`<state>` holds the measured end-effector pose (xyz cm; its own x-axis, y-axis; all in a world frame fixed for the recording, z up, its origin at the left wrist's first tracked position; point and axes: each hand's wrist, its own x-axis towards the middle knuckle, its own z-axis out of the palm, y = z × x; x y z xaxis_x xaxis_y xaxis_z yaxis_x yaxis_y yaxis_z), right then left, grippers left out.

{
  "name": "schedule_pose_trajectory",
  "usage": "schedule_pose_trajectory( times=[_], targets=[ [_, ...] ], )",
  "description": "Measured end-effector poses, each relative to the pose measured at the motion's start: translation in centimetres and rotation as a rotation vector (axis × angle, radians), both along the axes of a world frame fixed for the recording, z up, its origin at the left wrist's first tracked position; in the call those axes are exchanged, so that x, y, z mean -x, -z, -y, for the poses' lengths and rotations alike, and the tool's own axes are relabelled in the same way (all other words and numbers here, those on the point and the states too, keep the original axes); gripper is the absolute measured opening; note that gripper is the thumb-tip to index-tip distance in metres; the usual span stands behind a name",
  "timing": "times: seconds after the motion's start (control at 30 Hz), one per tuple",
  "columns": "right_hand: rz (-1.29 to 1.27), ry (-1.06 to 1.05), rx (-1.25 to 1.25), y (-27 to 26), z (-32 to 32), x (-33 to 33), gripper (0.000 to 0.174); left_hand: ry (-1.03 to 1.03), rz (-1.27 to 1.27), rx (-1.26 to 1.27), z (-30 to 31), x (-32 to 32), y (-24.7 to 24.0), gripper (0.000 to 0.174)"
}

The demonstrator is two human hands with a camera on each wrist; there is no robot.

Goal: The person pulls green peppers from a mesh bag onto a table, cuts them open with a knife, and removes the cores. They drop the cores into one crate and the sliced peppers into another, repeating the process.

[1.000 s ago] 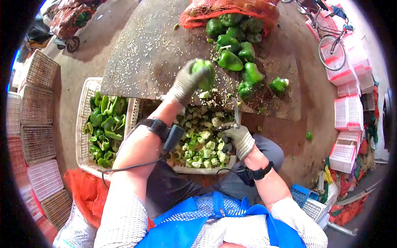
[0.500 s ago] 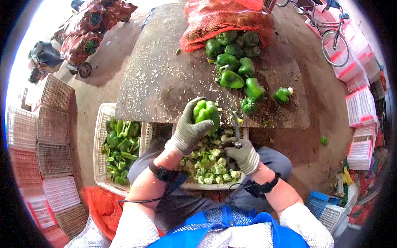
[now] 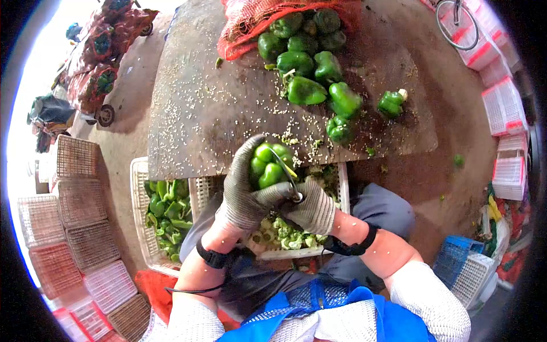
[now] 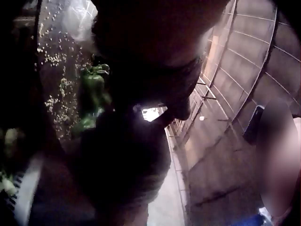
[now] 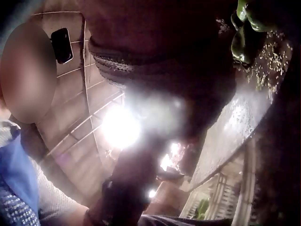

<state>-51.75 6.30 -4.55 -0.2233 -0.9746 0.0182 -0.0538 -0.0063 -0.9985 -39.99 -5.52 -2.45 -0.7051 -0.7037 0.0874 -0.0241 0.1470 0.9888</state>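
A green pepper (image 3: 265, 166) sits in the left hand (image 3: 240, 196), whose gloved fingers and thumb curl round its side. The right hand (image 3: 313, 208), also gloved and just beside the left, has its fingers closed round the handle of a knife (image 3: 283, 165); the thin blade lies across the pepper's right side. Both wrist views are dark, so whether the edge has gone into the flesh I cannot tell.

Directly below the hands, pale green cores (image 3: 292, 235) fill part of a white crate (image 3: 344, 185). To the left of the left hand, a second crate (image 3: 139, 191) holds cut pepper pieces (image 3: 168, 214).

Just beyond the hands is a brown board (image 3: 196, 122) scattered with pale seeds (image 3: 219, 134). Farther out on it, whole peppers (image 3: 306, 91) spill from a red mesh bag (image 3: 236, 31); one single pepper (image 3: 391, 105) lies apart, beyond and to the right of the right hand. Well off to the left hand's side stand stacked crates (image 3: 91, 242).
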Motion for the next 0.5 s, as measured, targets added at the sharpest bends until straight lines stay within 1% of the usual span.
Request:
schedule_pose_trajectory(
  times=[0.03,0.1,0.13,0.17,0.23,0.27,0.37,0.4,0.43,0.5],
  targets=[
    [-0.021,-0.045,-0.062,0.9,0.7,0.0,0.016,-0.085,-0.1,-0.113,-0.7,0.8,-1.0,0.074],
    [-0.063,-0.187,-0.124,1.0,1.2,-0.3,0.014,-0.292,-0.213,-0.345,-0.4,1.8,-1.9,0.064],
    [-0.047,-0.142,-0.147,1.0,1.2,-1.1,0.011,-0.345,-0.281,-0.344,0.7,2.0,-1.4,0.06],
    [-0.055,-0.233,-0.161,2.0,1.1,-1.7,0.01,-0.362,-0.248,-0.237,1.8,1.6,-1.2,0.061],
    [-0.088,-0.416,-0.189,5.2,0.4,-2.5,0.009,-0.268,-0.477,-0.566,2.5,1.7,-1.1,0.055],
    [-0.217,-0.324,-0.101,5.8,-0.6,-3.6,0.009,-0.388,-0.521,-0.673,2.7,2.0,-1.5,0.059],
    [0.104,-0.149,-0.196,7.1,-1.9,-3.4,0.009,-0.412,-0.56,-0.903,4.7,1.4,-1.4,0.061],
    [0.213,-0.059,-0.599,3.4,-1.4,-2.2,0.013,-0.34,-0.485,-0.958,5.6,0.4,-0.4,0.056],
    [0.238,0.055,-0.548,2.9,-1.5,-1.4,0.017,-0.338,-0.421,-1.014,5.8,-0.1,0.0,0.05],
    [0.158,0.144,-0.452,0.5,-1.1,0.6,0.02,-0.207,-0.418,-1.028,5.6,-0.4,1.8,0.047]
  ],
)
